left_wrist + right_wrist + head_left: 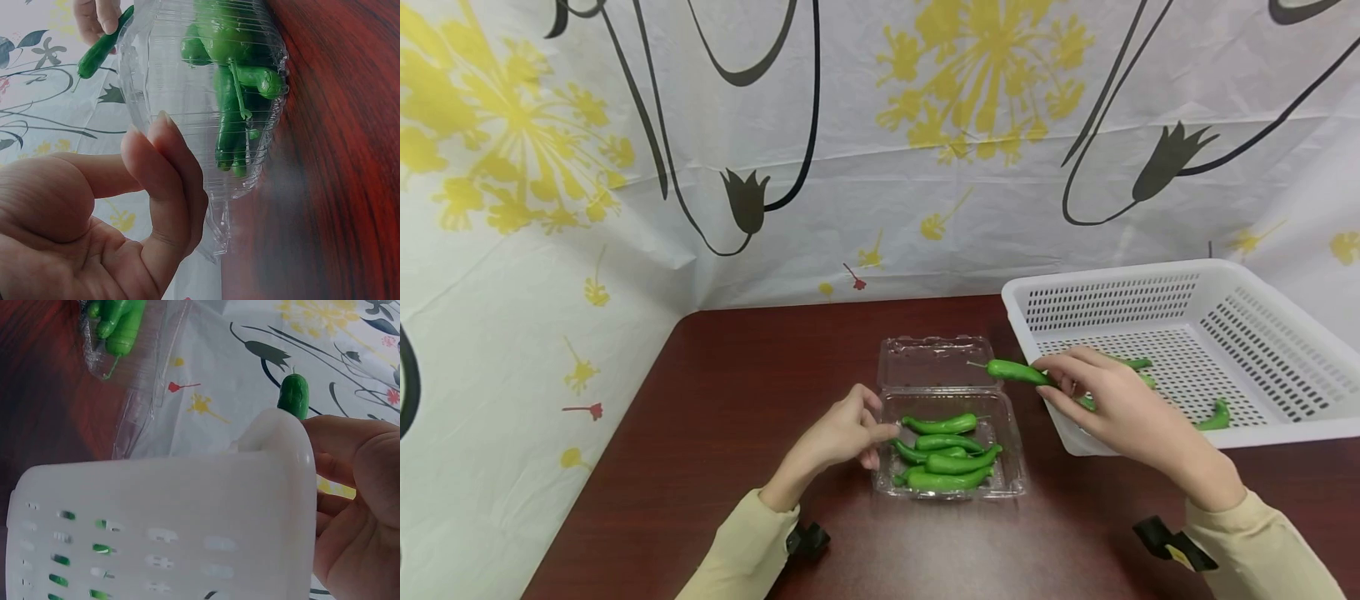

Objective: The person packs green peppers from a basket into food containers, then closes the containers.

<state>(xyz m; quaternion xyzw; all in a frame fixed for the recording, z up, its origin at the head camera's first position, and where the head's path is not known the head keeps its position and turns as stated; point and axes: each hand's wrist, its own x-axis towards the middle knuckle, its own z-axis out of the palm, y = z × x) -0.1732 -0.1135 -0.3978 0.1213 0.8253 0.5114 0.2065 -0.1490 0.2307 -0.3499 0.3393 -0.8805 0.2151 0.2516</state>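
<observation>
My right hand pinches a green chili pepper between thumb and fingers, above the near-left rim of a white basket. The pepper's stem points left toward a clear plastic clamshell box. Several green peppers lie side by side in the box's base, and its lid is folded back behind. At the box's left side is my left hand, fingers loosely bent, thumb over the rim. In the left wrist view its fingertips are right at the clear wall; the thumb tip is hidden.
The white perforated basket stands at the right, with a few green peppers in it. Dark red-brown wood forms the tabletop. A white sheet with flower patterns hangs behind and at the sides.
</observation>
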